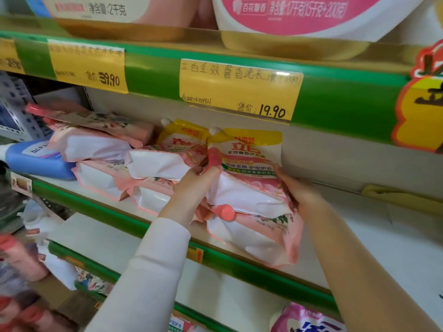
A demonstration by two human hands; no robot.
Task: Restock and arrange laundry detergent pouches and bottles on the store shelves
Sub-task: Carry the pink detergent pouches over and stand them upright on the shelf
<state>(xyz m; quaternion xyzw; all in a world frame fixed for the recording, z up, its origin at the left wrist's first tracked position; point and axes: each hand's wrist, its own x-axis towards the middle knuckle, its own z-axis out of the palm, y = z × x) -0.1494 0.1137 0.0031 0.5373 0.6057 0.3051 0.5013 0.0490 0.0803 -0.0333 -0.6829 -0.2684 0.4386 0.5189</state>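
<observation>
On the middle shelf (359,219), just right of stacked pink pouches (96,147), the left hand (191,185) and right hand (299,190) each clamp one side of a yellow-topped detergent pouch (249,168), apparently standing it upright, label facing out.

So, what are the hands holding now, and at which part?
Both hold the yellow-topped pouch: the left hand grips its left edge at mid-height, the right hand grips its lower right edge.
</observation>
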